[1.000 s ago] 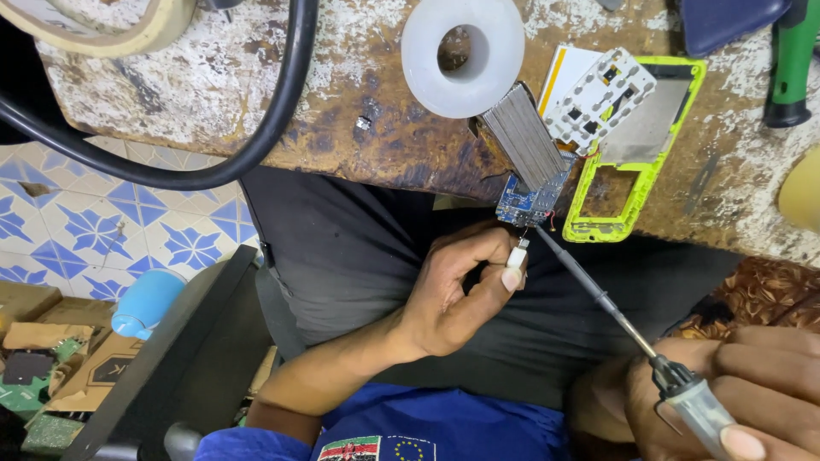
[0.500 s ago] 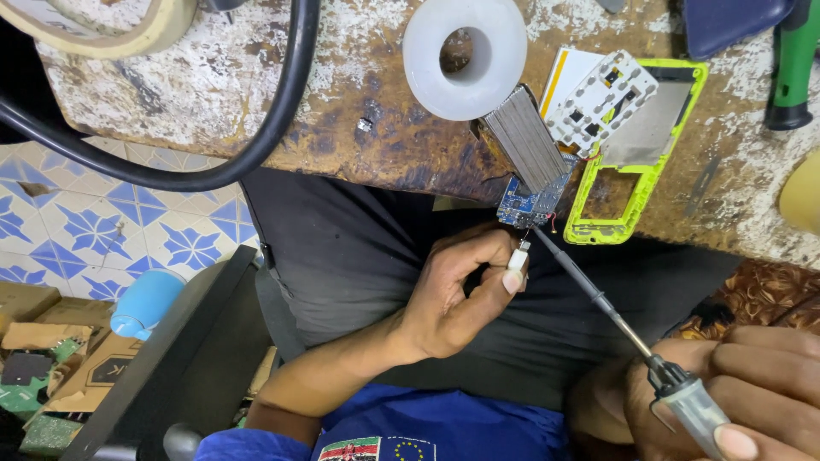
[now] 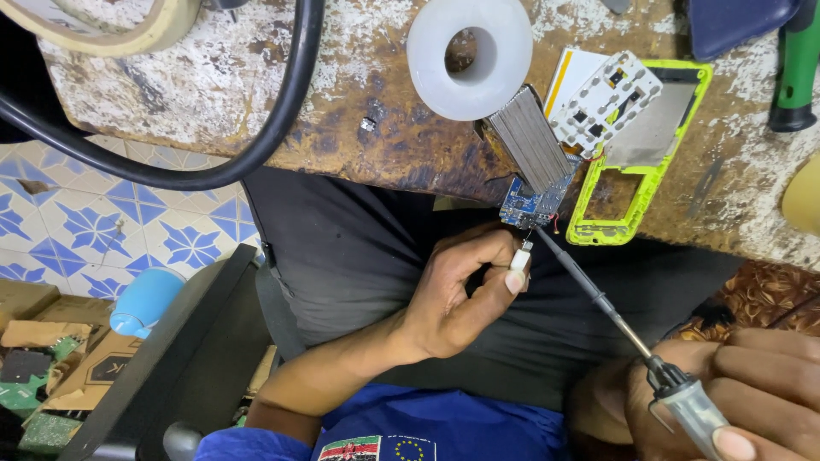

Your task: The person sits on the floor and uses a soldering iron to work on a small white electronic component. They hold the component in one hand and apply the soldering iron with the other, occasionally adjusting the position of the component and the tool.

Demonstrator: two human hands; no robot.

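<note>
A small blue circuit board is shown at the near edge of a worn, paint-flecked wooden bench, overhanging the edge slightly, with a ribbed grey metal block lying over its far end. The left hand is curled, and a small white piece is pinched between thumb and forefinger just below the board; whether this piece touches the board cannot be told. The right hand is closed around the clear-and-grey handle of a soldering iron, whose thin dark shaft is directed up and to the left so that its tip meets the lower edge of the board, just beside the white piece.

Beside the board a lime-green plastic phone shell is seen lying open and emptied, with a white perforated keypad frame resting across its upper part. From this layout the dismantling is judged to be complete: the board is already out of its shell. The soldering at the board's edge is judged to be in hand and not finished, since the iron is applied and the white piece is not released. Refitting of the board, keypad frame and shell is judged to remain.

Further items are shown on the bench: a white roll of tape, a thick black cable curving across the surface, and a green-handled tool at the right margin.
</note>
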